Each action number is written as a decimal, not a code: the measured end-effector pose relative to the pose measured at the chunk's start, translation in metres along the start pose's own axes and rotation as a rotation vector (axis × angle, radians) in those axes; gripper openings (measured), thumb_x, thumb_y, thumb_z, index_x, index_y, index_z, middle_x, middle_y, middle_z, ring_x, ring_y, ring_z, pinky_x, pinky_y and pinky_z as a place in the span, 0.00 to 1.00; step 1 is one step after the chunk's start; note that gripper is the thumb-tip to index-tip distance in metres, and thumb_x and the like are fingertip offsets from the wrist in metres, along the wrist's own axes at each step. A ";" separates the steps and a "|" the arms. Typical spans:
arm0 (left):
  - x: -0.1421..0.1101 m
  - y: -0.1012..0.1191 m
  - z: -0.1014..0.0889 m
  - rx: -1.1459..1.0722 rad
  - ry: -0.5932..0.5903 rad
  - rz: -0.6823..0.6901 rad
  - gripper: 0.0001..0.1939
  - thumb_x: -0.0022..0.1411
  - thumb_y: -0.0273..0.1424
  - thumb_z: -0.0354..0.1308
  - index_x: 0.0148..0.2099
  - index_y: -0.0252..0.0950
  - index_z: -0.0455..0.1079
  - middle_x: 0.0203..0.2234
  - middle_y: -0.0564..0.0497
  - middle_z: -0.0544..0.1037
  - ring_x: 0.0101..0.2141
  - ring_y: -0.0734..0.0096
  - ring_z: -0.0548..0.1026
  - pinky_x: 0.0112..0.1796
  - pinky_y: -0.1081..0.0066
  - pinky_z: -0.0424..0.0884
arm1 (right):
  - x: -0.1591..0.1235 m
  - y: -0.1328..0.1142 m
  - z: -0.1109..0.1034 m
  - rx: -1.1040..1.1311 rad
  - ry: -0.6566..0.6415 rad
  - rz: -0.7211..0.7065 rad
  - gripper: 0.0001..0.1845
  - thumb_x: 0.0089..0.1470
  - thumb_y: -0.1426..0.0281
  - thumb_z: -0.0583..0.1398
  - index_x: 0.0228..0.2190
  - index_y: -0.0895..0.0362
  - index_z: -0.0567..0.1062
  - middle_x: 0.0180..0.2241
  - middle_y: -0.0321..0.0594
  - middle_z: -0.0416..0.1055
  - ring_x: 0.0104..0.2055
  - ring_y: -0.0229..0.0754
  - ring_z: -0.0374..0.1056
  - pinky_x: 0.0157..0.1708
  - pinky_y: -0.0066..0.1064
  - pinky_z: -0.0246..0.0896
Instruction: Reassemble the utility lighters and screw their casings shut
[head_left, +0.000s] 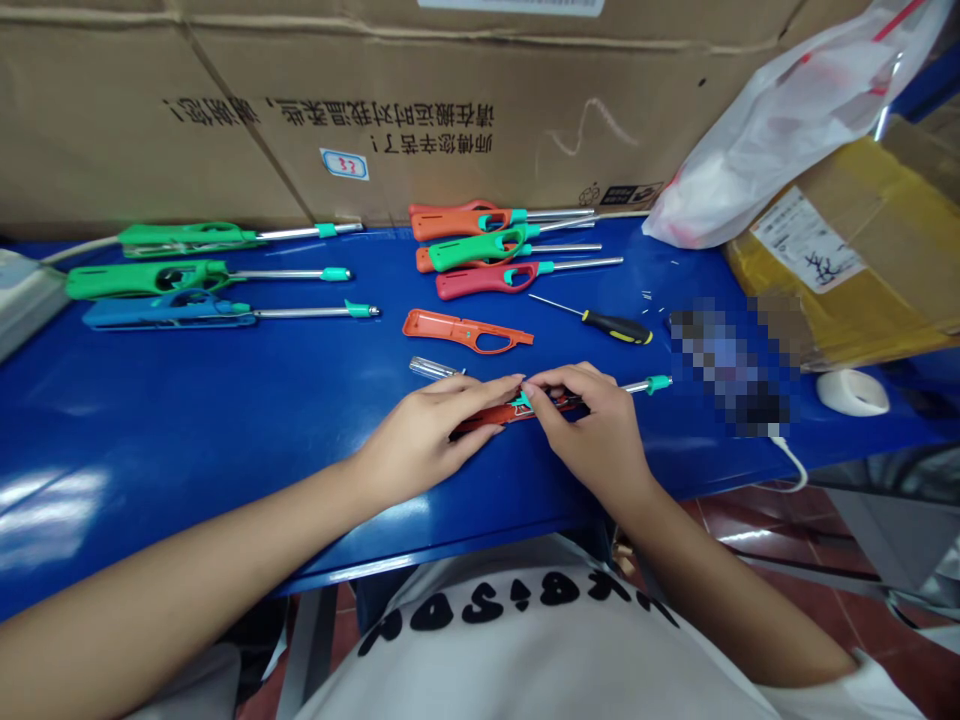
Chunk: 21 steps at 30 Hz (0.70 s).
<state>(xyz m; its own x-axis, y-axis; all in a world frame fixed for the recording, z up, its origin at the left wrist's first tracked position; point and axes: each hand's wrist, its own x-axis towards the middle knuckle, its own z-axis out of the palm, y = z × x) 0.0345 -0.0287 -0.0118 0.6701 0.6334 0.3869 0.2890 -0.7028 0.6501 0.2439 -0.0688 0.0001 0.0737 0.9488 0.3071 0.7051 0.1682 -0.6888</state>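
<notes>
An opened orange-red gas lighter lies between my hands near the table's front edge, its metal tube and turquoise tip pointing right. My left hand is closed around the handle end. The fingers of my right hand pinch at the turquoise trigger in the middle of the body; what exactly sits between the fingertips is partly hidden. Just beyond lie an orange shell half and a clear fuel tank. A black-and-yellow screwdriver rests behind my right hand.
Several lighters, among them a red one, are stacked behind; green and blue ones lie left. A large cardboard box walls the back. Small screws, a blurred-out device, a white object and a taped carton are right.
</notes>
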 end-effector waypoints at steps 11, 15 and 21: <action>0.001 0.001 0.000 0.026 -0.029 0.008 0.25 0.70 0.25 0.59 0.67 0.37 0.66 0.48 0.44 0.80 0.46 0.68 0.78 0.48 0.67 0.77 | 0.000 0.001 0.001 -0.031 0.021 -0.035 0.05 0.59 0.71 0.63 0.31 0.52 0.79 0.30 0.37 0.78 0.36 0.44 0.72 0.37 0.37 0.65; 0.001 0.000 -0.001 0.035 -0.049 -0.006 0.24 0.70 0.26 0.59 0.66 0.36 0.66 0.47 0.44 0.79 0.45 0.67 0.78 0.48 0.66 0.78 | 0.000 0.002 0.002 -0.054 -0.003 -0.060 0.06 0.60 0.72 0.63 0.31 0.53 0.78 0.30 0.36 0.78 0.35 0.44 0.72 0.36 0.37 0.64; 0.001 0.001 -0.004 0.053 -0.069 -0.008 0.23 0.71 0.27 0.58 0.66 0.37 0.66 0.47 0.44 0.79 0.46 0.66 0.78 0.48 0.65 0.77 | 0.001 0.003 0.003 -0.074 -0.017 -0.084 0.06 0.60 0.72 0.62 0.30 0.53 0.78 0.30 0.36 0.78 0.36 0.44 0.71 0.37 0.38 0.64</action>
<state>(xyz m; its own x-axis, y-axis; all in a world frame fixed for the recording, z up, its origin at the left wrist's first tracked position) 0.0332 -0.0274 -0.0081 0.7124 0.6169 0.3346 0.3292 -0.7148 0.6170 0.2438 -0.0666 -0.0037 0.0003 0.9367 0.3501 0.7585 0.2280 -0.6106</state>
